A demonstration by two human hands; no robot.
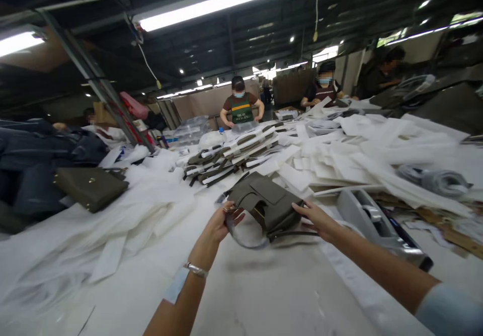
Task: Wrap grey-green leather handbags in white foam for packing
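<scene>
An olive-grey leather handbag (264, 201) lies on the white table (264, 290) in front of me, flap side up, with its strap looping out beneath it. My left hand (222, 223) grips the bag's near left corner, fingers curled round it. On the bag's right side my right hand (317, 219) rests with fingers stretched against the edge, touching it.
Another olive bag (90, 187) sits at the left on white wrapping sheets (124, 225). A stack of wrapped bags (234, 155) lies behind. A grey tape dispenser (373, 220) stands to the right. Several people (241, 105) work at the far end.
</scene>
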